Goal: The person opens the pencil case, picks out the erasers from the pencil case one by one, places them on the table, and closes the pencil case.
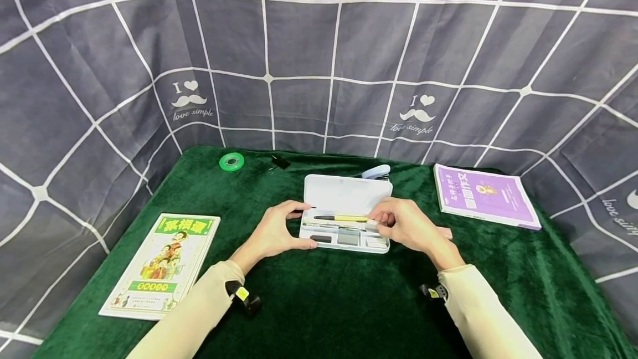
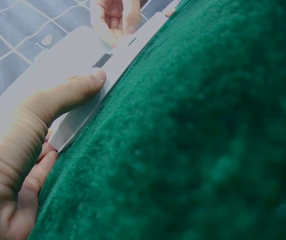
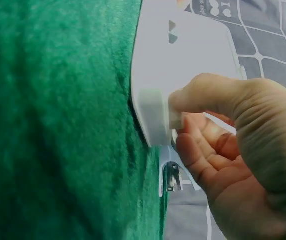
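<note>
An open white pencil case [image 1: 348,193] lies on the green cloth, lid tilted up at the back. Inside are a yellow pen [image 1: 344,218], a dark stick-like piece [image 1: 321,239], a grey block [image 1: 349,236] and a white block [image 1: 376,242]. My left hand [image 1: 276,230] grips the case's left end, thumb at its front edge, as the left wrist view also shows. At the right end, my right hand [image 1: 406,223] pinches a small whitish block [image 3: 176,119] between thumb and fingers, over the case. Its exact kind cannot be told.
Behind the case is a light blue stapler [image 1: 376,172]. A green tape roll [image 1: 231,162] and a small black object [image 1: 281,162] lie at the back left. Booklets flank the case: a green-and-white one [image 1: 161,265] left, a purple one [image 1: 485,195] right. A pinkish piece [image 1: 444,232] shows beside the right hand.
</note>
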Demonstrator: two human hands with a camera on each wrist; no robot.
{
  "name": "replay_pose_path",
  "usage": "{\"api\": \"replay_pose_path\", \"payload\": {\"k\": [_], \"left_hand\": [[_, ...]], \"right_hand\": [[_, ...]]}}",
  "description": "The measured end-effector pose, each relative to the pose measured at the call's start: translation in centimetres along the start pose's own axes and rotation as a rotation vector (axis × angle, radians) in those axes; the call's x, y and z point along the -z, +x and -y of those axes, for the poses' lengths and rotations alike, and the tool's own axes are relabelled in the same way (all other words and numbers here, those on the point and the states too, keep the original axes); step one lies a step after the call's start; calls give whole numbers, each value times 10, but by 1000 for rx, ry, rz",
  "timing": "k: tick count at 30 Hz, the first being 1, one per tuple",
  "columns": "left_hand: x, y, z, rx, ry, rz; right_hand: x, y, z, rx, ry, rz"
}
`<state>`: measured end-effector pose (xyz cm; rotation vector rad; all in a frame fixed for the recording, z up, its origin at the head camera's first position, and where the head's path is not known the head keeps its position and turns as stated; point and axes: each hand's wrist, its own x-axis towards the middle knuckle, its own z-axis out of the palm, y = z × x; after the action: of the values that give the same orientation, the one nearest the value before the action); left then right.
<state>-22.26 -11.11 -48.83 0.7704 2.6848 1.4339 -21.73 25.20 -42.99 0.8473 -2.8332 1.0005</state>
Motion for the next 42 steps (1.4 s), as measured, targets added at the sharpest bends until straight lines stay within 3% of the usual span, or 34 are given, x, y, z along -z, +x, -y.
{"api": "replay_pose_path", "payload": {"k": [8, 19, 24, 33, 42], "left_hand": [[-1, 0, 1, 13, -2, -3], [-2, 0, 4, 19, 9, 0], [-1, 0, 4, 16, 7, -1], [-1, 1, 2, 21, 6, -2], [-1, 1, 1, 25, 8, -3]], "right_hand": [[29, -19, -3, 101, -17, -160], [72, -65, -20, -43, 30, -185], [75, -85, -32, -42, -64, -213], [66, -115, -52, -126, -101, -178], [53, -123, -62, -82, -106, -178]]}}
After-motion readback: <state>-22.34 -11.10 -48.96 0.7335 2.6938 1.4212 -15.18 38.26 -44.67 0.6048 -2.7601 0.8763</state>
